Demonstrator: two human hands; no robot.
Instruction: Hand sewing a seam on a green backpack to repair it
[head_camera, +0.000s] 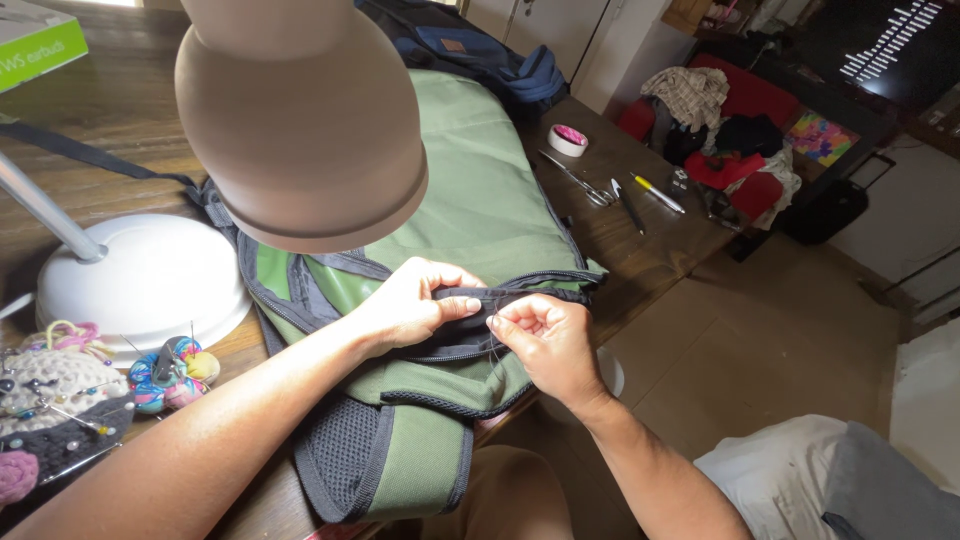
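A green bag (480, 190) with black edges is laid on the wooden bench (110, 110). Its black strap (520, 296) is pinched by the left hand (410, 305) — the right hand (545, 335) is closed just beside it, with thin thread held. A lamp shade (300, 120) is hung above — scissors (580, 182) are seen further off.

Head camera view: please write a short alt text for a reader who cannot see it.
Two bare hands work on a green backpack on a wooden table: the left hand pinches its black zipper edge, and the right hand pinches a thin dark thread. A desk lamp hangs above; pincushions lie left, scissors and pens behind.
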